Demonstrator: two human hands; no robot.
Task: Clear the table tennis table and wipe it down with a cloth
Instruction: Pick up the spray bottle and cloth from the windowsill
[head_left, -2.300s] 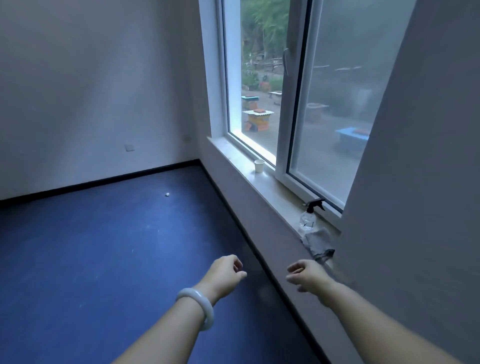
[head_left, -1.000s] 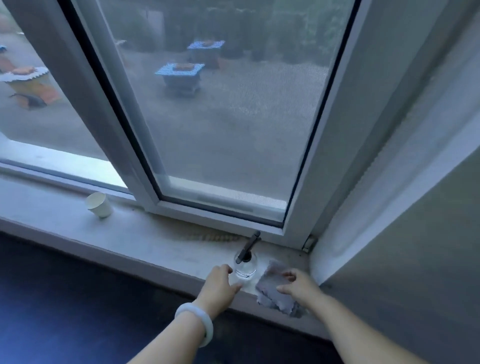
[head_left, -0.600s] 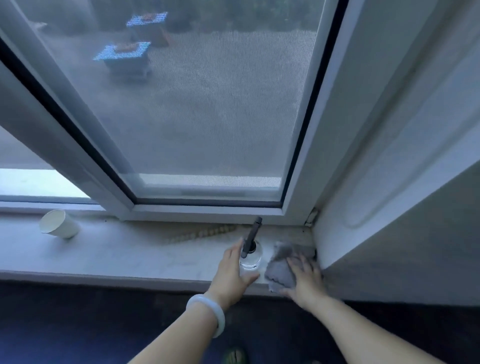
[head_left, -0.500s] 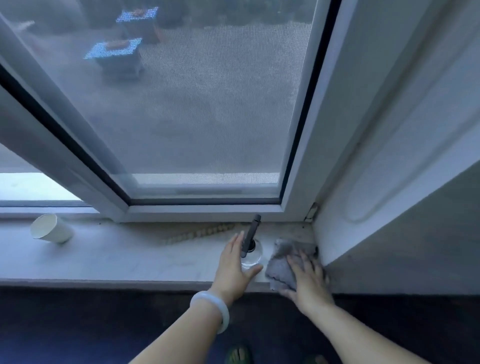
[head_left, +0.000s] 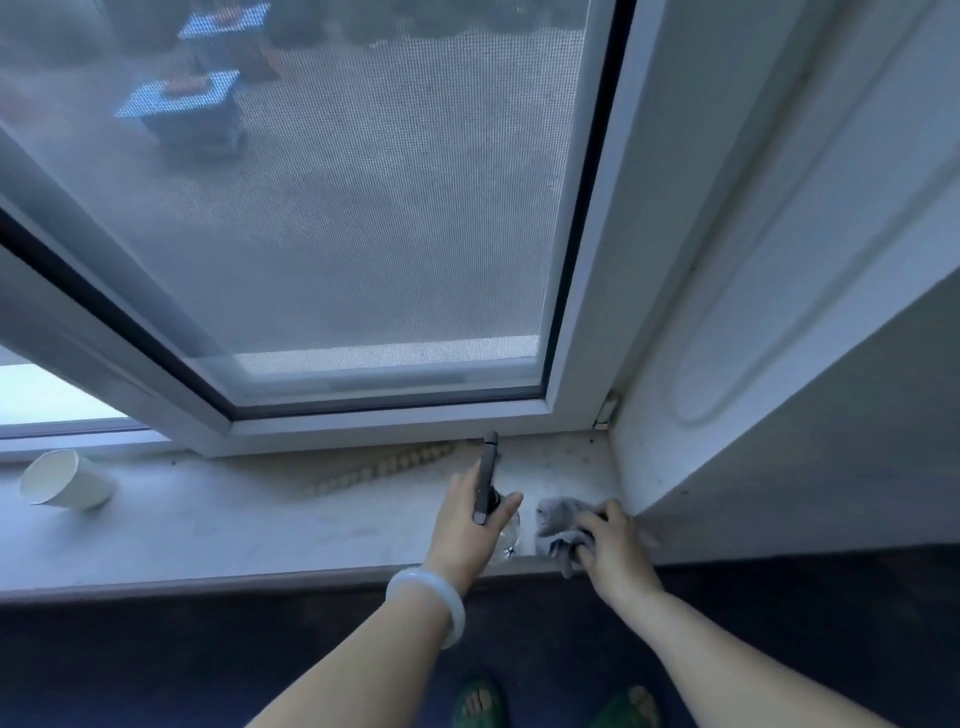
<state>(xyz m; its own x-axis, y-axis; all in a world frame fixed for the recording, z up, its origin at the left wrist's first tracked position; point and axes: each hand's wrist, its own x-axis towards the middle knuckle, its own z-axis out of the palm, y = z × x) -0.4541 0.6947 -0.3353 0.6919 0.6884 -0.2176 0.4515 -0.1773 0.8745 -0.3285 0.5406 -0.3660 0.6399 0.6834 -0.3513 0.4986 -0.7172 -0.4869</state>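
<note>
A clear spray bottle with a black trigger head stands on the white window sill near its right end. My left hand, with a pale bangle on the wrist, wraps around the bottle's neck under the trigger. Just to the right lies a crumpled grey cloth in the sill's corner. My right hand grips the cloth with curled fingers. The table tennis table is out of view.
A white paper cup lies on its side at the sill's left end. A string of beige beads runs along the window frame. A screened window sash angles above. Wall reveal closes the right side. Dark floor and my green sandals lie below.
I walked up to the sill and both hands reached in. My left hand closed around the bottle's neck, and my right hand went from flat on the cloth to bunching it.
</note>
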